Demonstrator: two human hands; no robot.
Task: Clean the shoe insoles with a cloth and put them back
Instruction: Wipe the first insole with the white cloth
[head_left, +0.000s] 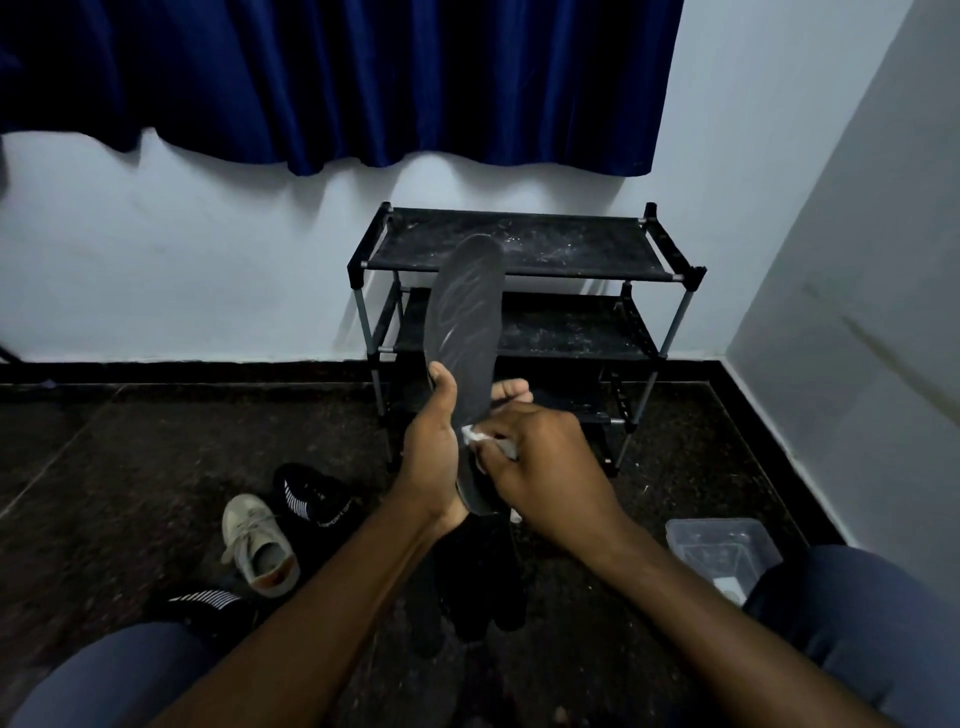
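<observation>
A long black insole stands upright in front of me, its upper face streaked with pale wipe marks. My left hand grips its lower part, thumb on the front and fingertips showing behind the right edge. My right hand pinches a small white cloth and presses it against the insole's lower end. On the floor to the left lie a beige sneaker and a black shoe with white stripes. Another striped black shoe lies by my left knee.
A black three-tier shoe rack, dusty on top, stands against the white wall behind the insole. A clear plastic tub sits on the dark floor at the right, by my right knee. Dark items lie under my forearms. A blue curtain hangs above.
</observation>
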